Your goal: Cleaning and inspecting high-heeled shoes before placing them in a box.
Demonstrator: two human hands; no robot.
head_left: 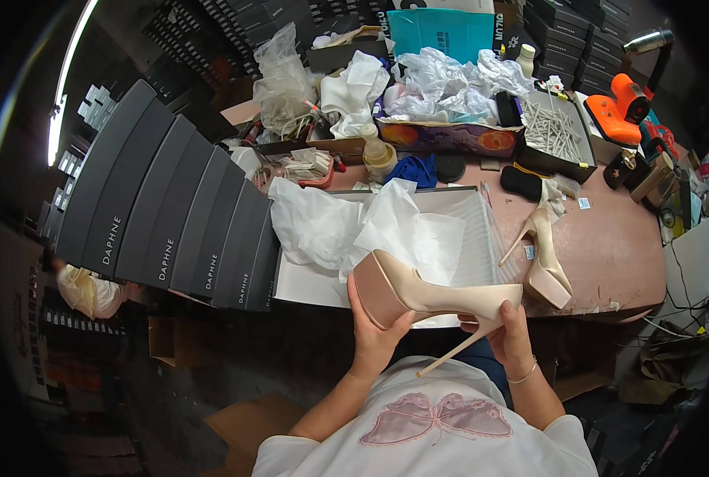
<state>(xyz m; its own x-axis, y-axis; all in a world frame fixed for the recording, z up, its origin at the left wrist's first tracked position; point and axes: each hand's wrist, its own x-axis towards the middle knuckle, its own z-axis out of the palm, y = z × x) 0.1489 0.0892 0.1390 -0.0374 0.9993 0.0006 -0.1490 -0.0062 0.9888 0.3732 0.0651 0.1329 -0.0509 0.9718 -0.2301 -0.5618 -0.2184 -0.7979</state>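
At a cluttered pink worktable [609, 246], the left hand [374, 330] grips the platform toe and the right hand [509, 330] the heel end of a glossy beige stiletto shoe [434, 290], held above an open tissue-lined box [466, 230]; it looks rigid, light, scuff-prone.

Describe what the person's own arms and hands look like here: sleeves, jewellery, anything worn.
Both forearms are bare, with no gloves on the left hand or the right hand. A thin bracelet circles the right wrist. The white short-sleeved top has a pink butterfly motif on the chest. No rings or watch are visible.
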